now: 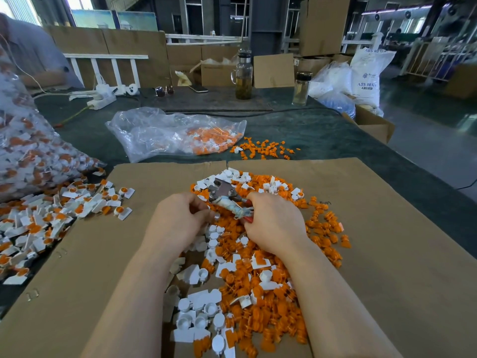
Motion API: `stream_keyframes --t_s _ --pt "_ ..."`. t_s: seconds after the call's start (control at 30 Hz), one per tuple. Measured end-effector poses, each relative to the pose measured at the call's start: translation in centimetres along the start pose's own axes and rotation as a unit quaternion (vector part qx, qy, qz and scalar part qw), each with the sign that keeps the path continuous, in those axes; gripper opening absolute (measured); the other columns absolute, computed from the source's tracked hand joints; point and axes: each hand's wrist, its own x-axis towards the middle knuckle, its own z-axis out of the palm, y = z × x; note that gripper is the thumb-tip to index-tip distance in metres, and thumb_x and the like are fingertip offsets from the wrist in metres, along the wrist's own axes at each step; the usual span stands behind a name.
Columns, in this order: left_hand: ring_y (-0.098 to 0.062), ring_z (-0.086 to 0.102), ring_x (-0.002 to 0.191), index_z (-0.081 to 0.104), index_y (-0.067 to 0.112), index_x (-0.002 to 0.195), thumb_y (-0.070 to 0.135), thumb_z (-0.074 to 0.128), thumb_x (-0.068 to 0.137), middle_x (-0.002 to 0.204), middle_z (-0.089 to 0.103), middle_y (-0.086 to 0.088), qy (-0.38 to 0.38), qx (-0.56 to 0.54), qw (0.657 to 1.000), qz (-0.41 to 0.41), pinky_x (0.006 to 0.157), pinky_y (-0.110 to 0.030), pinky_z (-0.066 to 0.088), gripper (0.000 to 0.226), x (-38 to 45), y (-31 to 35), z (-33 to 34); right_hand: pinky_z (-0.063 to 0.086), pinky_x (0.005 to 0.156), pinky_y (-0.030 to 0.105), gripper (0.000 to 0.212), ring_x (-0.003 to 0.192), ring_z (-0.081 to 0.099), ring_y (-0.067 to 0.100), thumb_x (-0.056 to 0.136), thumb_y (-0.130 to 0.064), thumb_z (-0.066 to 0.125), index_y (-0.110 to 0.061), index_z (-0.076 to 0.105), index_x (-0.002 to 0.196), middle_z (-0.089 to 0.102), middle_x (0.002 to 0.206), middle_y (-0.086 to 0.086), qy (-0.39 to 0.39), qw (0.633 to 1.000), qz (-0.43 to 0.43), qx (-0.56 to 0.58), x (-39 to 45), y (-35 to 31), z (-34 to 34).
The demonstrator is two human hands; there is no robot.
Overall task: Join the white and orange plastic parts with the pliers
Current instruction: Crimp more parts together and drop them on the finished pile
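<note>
**Both hands working the pliers over the pile of parts**

The right hand [275, 223] is curling its grip round the handles of the pliers [228, 200], whose metal head is pointing away from the person, just beyond both hands. The left hand [178, 220] is sitting just beside the right one, its fingers curled in towards the pliers' handle; something small seems to be pinched there, but what it is cannot be made out.

Directly under and behind both grips, towards the person, a mixed heap of white parts [201, 306] and orange parts [260, 301] is lying on a sheet of cardboard [387, 267] that is covering the worktop [322, 133]. More orange parts are trailing off to the right of the right hand.

Well to the left of the left hand, a spread of joined white-and-orange pieces [51, 210] is spilling from a full clear bag [23, 151]. Beyond the pliers' head, a flatter plastic bag [165, 133] is lying with orange pieces inside, and a few loose ones [265, 149] are scattered beside it. Farther back, two bottles [244, 73] are standing on the worktop
</note>
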Motion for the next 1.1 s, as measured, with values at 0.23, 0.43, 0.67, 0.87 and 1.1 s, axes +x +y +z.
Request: stream_keyframes --t_s 0.23,0.43,0.67,0.87,1.1 --pt "-0.009 0.063 0.074 0.063 0.026 0.092 0.030 0.070 0.089 0.083 0.065 0.007 0.033 -0.080 0.996 -0.024 0.057 -0.025 0.046 0.009 0.0 0.2 -0.2 0.036 0.051 0.025 0.022 0.074 0.052 0.013 0.085 -0.039 0.064 -0.027 0.060 0.102 0.051 0.082 -0.010 -0.023 1.000 0.004 0.005 -0.1 0.2 0.0" --pt "-0.005 0.062 0.063 0.064 0.030 0.100 0.020 0.056 0.093 0.076 0.066 0.009 0.017 -0.120 0.992 -0.018 0.050 -0.021 0.046 0.015 -0.4 0.6 -0.1 0.048 0.055 0.027 0.011 0.077 0.057 0.010 0.084 -0.038 0.061 -0.032 0.056 0.093 0.055 0.083 -0.016 0.005 0.996 0.009 0.088 -0.1 -0.1 -0.8" --pt "-0.014 0.075 0.073 0.065 0.012 0.107 0.000 0.065 0.090 0.090 0.074 -0.012 -0.015 -0.407 0.911 -0.070 0.063 -0.022 0.059 0.021 -0.9 2.0 0.0 0.037 0.057 0.019 0.017 0.079 0.056 0.006 0.086 -0.037 0.067 -0.027 0.063 0.100 0.058 0.084 -0.016 0.069 0.967 0.039 0.241 0.0 -0.3 -1.8" --pt "-0.020 0.075 0.083 0.070 0.008 0.098 -0.001 0.068 0.088 0.083 0.077 -0.008 -0.019 -0.469 0.882 -0.047 0.073 -0.026 0.059 0.013 -1.2 2.6 0.5 0.054 0.075 0.035 0.013 0.083 0.061 0.007 0.085 -0.032 0.070 -0.031 0.062 0.095 0.065 0.086 -0.013 0.081 0.928 0.059 0.358 -0.2 -0.6 -2.6" --pt "-0.003 0.062 0.060 0.073 0.020 0.085 0.015 0.083 0.076 0.068 0.071 0.008 0.018 -0.441 0.895 -0.068 0.063 -0.022 0.047 0.014 -1.4 2.9 0.7 0.051 0.069 0.016 0.013 0.081 0.062 -0.001 0.088 -0.031 0.069 -0.035 0.059 0.094 0.065 0.084 -0.016 0.077 0.917 0.047 0.387 -0.4 -0.8 -2.9"
